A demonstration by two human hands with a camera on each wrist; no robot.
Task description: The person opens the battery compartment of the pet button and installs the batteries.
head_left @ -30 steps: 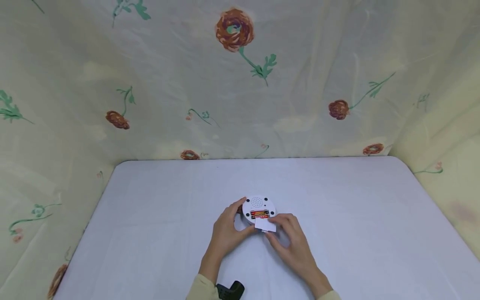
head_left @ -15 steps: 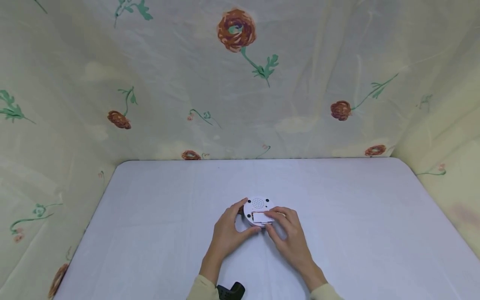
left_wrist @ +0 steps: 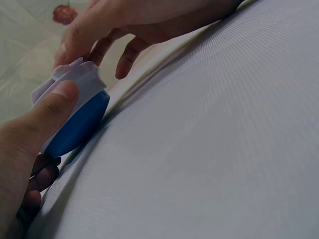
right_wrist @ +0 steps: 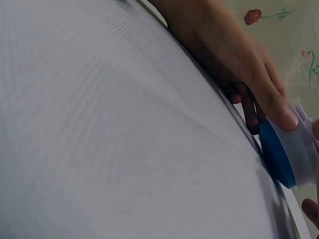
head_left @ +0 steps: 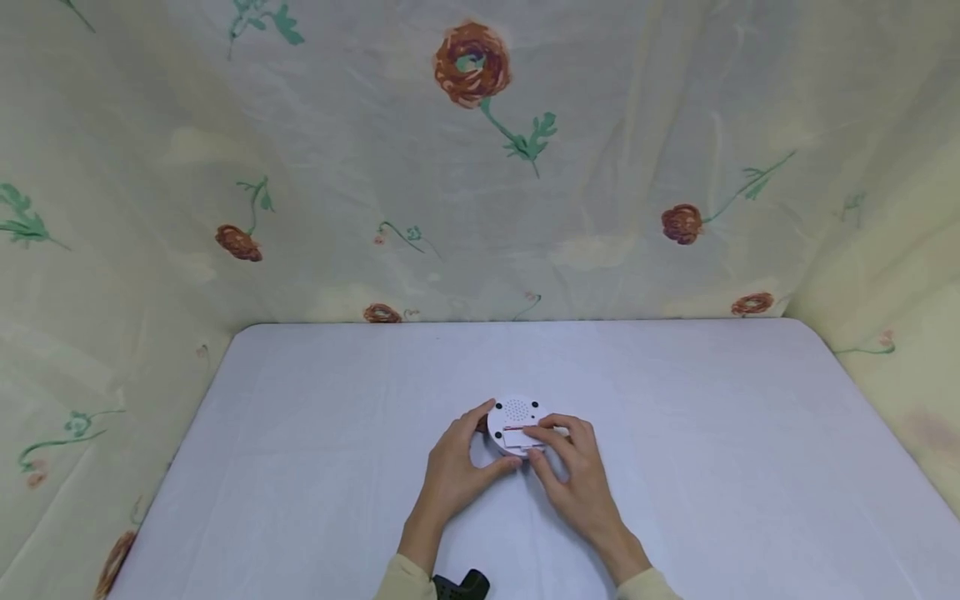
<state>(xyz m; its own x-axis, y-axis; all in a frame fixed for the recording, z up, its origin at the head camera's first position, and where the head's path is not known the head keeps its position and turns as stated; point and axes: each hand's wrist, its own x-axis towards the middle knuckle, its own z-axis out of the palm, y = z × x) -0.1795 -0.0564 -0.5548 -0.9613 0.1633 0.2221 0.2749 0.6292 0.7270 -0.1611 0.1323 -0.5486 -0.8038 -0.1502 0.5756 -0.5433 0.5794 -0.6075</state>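
A round white battery-powered device (head_left: 514, 408) lies with its back facing up, showing small speaker holes and dark feet. Its other side is blue, as the left wrist view shows on the device (left_wrist: 82, 122). My left hand (head_left: 453, 467) grips its left side, thumb at the near edge and fingers around the far left. A white battery cover (head_left: 517, 439) lies over the battery compartment, with a thin reddish strip visible along its far edge. My right hand (head_left: 581, 479) holds the cover between fingertips on top and thumb at the near edge. The right fingers hide the cover's right end.
A white cloth covers the table (head_left: 300, 417). Behind and beside it hangs a flower-patterned curtain (head_left: 337, 167). A black object (head_left: 463, 585) sits beside the left sleeve at the bottom.
The battery cover has moved from the near edge onto the compartment, covering the batteries that showed earlier. My right hand moved slightly inward with it. My left hand keeps its hold on the device.
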